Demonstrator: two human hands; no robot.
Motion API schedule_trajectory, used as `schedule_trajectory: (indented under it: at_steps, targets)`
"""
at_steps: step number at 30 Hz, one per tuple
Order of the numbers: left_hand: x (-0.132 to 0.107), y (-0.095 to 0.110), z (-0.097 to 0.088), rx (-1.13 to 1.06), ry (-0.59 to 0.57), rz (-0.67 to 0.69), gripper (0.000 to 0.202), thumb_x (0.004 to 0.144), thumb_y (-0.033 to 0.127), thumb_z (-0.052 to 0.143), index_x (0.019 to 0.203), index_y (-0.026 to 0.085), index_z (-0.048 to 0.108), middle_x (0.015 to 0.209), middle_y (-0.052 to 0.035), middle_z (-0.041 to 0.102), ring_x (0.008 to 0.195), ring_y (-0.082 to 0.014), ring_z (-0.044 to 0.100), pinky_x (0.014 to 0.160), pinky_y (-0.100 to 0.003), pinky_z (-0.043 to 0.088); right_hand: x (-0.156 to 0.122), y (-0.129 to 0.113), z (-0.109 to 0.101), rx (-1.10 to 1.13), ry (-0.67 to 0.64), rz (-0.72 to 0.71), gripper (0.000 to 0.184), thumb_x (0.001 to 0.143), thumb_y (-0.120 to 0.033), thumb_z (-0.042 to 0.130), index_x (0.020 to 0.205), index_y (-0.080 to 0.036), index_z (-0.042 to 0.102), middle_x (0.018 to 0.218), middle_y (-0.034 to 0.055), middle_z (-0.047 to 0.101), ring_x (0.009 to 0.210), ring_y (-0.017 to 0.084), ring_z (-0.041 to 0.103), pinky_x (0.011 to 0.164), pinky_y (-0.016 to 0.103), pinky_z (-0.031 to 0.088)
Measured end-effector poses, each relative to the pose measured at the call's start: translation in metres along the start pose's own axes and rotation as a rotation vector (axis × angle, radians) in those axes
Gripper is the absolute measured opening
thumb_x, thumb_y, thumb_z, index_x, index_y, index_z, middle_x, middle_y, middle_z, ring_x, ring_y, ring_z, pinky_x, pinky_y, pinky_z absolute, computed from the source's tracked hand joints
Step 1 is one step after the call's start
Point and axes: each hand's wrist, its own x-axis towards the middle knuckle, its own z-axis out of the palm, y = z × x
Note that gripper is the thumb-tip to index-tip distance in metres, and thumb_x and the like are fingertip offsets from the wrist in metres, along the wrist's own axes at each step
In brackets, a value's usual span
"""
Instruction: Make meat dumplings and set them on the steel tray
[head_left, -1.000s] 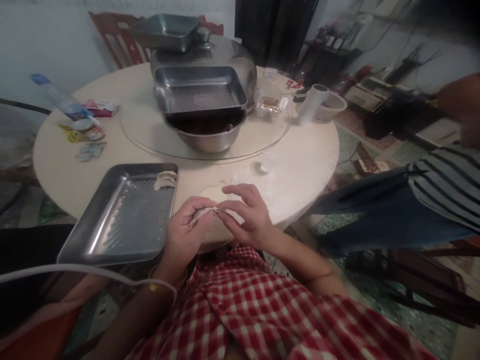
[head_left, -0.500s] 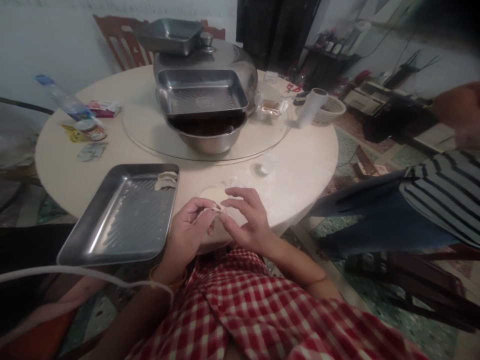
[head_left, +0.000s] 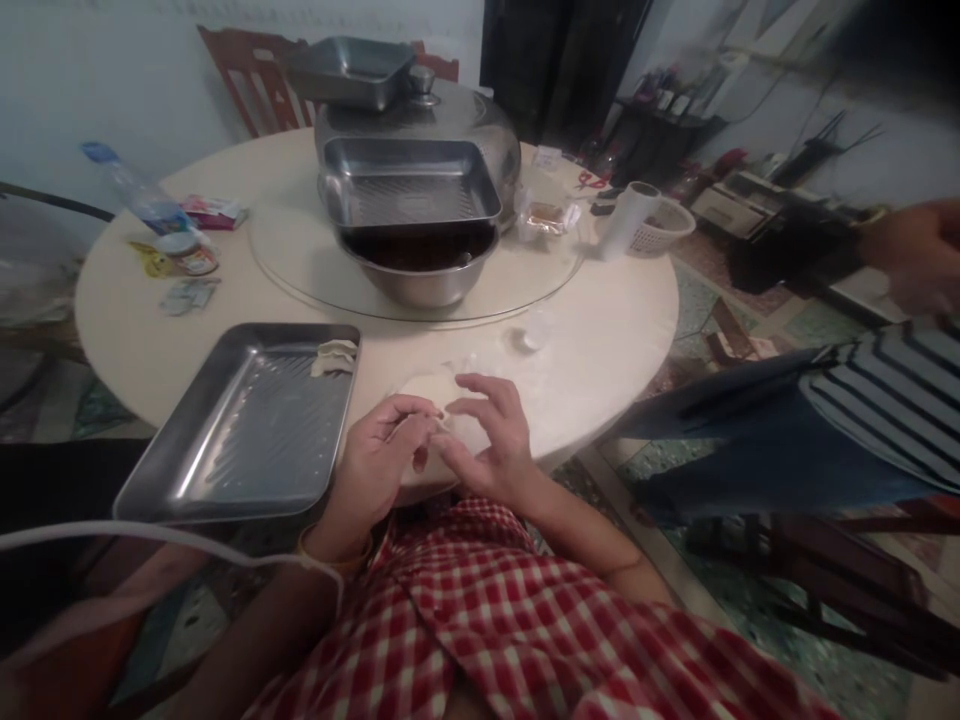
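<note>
My left hand [head_left: 375, 470] and my right hand [head_left: 491, 440] meet over the near edge of the round table [head_left: 615, 330], both pinching a pale dumpling [head_left: 420, 432] between their fingertips. The dumpling is mostly hidden by my fingers. Just beyond it a stack of round dough wrappers [head_left: 421, 385] lies on the table. A steel tray [head_left: 240, 425] sits left of my hands with one folded dumpling [head_left: 334, 357] in its far right corner.
On the glass turntable [head_left: 300, 265] a steel bowl [head_left: 424, 275] carries a square steel pan [head_left: 409, 190], with a domed lid behind. A bottle [head_left: 135, 195] and packets lie far left. A small cup [head_left: 535, 332] stands mid-table. Another person in a striped shirt [head_left: 892, 390] sits right.
My fingers have worked along the dumpling's edge, staying closed on it. The view has shifted slightly; the other person's hand at the far right has moved down.
</note>
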Motion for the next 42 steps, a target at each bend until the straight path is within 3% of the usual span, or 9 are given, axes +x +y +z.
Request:
schedule_trajectory:
  at_steps: [4, 7, 12, 15, 18, 21, 26, 33, 42]
  targets:
    - [-0.002, 0.009, 0.006, -0.110, -0.072, -0.117, 0.036, 0.087, 0.052, 0.055, 0.104, 0.021, 0.062, 0.089, -0.0050, 0.066, 0.050, -0.0097, 0.052, 0.036, -0.020, 0.038, 0.000, 0.011, 0.008, 0.162, -0.194, 0.082, 0.052, 0.083, -0.046, 0.063, 0.128, -0.021, 0.053, 0.136, 0.0154, 0.052, 0.129, 0.026, 0.049, 0.106, 0.047, 0.043]
    - [-0.002, 0.010, 0.008, -0.145, -0.069, -0.211, 0.050, 0.089, 0.058, 0.046, 0.126, 0.025, 0.052, 0.094, -0.0064, 0.066, 0.049, -0.0118, 0.053, 0.031, -0.021, 0.036, 0.001, 0.011, 0.012, 0.208, -0.326, 0.072, 0.049, 0.087, -0.044, 0.059, 0.129, -0.021, 0.054, 0.141, 0.0155, 0.050, 0.134, 0.025, 0.046, 0.108, 0.045, 0.043]
    - [-0.001, 0.011, 0.008, -0.148, -0.053, -0.262, 0.058, 0.092, 0.058, 0.040, 0.141, 0.028, 0.041, 0.078, -0.0021, 0.065, 0.041, -0.0106, 0.048, 0.034, -0.022, 0.041, 0.001, 0.007, 0.013, 0.172, -0.322, 0.014, 0.037, 0.098, -0.037, 0.040, 0.123, -0.019, 0.061, 0.140, 0.0150, 0.053, 0.132, 0.019, 0.050, 0.104, 0.039, 0.048]
    - [-0.001, 0.012, 0.007, -0.167, -0.025, -0.240, 0.059, 0.089, 0.058, 0.047, 0.139, 0.027, 0.045, 0.093, -0.0057, 0.068, 0.057, -0.0134, 0.060, 0.043, -0.023, 0.051, -0.002, 0.009, 0.017, 0.201, -0.242, 0.021, 0.035, 0.099, -0.036, 0.038, 0.119, -0.021, 0.063, 0.132, 0.0126, 0.062, 0.130, 0.019, 0.052, 0.103, 0.039, 0.049]
    - [-0.003, 0.010, 0.004, -0.157, -0.041, -0.183, 0.061, 0.081, 0.051, 0.065, 0.133, 0.023, 0.051, 0.109, -0.0090, 0.067, 0.079, -0.0175, 0.067, 0.057, -0.025, 0.057, -0.003, 0.014, 0.021, 0.265, -0.107, 0.106, 0.036, 0.099, -0.037, 0.038, 0.120, -0.021, 0.063, 0.127, 0.0118, 0.065, 0.124, 0.019, 0.058, 0.100, 0.038, 0.052]
    - [-0.004, 0.003, -0.001, 0.003, -0.047, -0.082, 0.053, 0.075, 0.043, 0.074, 0.120, 0.017, 0.062, 0.099, -0.0085, 0.070, 0.075, -0.0166, 0.067, 0.061, -0.026, 0.057, -0.002, 0.016, 0.026, 0.288, -0.026, 0.176, 0.037, 0.099, -0.040, 0.040, 0.118, -0.019, 0.064, 0.122, 0.0111, 0.069, 0.116, 0.017, 0.064, 0.098, 0.032, 0.054]
    - [-0.002, -0.011, -0.015, 0.331, 0.119, 0.247, 0.019, 0.085, 0.032, 0.065, 0.095, 0.018, 0.072, 0.099, -0.0052, 0.069, 0.065, -0.0104, 0.063, 0.061, -0.023, 0.054, -0.002, 0.013, 0.033, 0.364, -0.060, 0.236, 0.039, 0.097, -0.044, 0.043, 0.118, -0.019, 0.066, 0.115, 0.0096, 0.072, 0.108, 0.018, 0.068, 0.095, 0.031, 0.056]
    - [-0.001, -0.005, -0.025, 0.632, 0.227, 0.572, 0.010, 0.086, 0.018, 0.060, 0.084, 0.017, 0.070, 0.080, -0.0016, 0.066, 0.072, -0.0109, 0.062, 0.065, -0.021, 0.051, -0.004, -0.001, 0.039, 0.527, -0.163, 0.305, 0.037, 0.092, -0.043, 0.054, 0.120, -0.022, 0.066, 0.113, 0.0052, 0.073, 0.101, 0.017, 0.070, 0.093, 0.031, 0.057]
    - [-0.010, 0.001, -0.029, 0.636, 0.214, 0.490, 0.018, 0.088, 0.022, 0.060, 0.105, 0.019, 0.068, 0.092, -0.0023, 0.069, 0.074, -0.0105, 0.063, 0.069, -0.022, 0.051, -0.002, -0.003, 0.036, 0.572, -0.198, 0.342, 0.037, 0.094, -0.040, 0.051, 0.127, -0.027, 0.062, 0.125, 0.0041, 0.068, 0.098, 0.016, 0.070, 0.093, 0.034, 0.057]
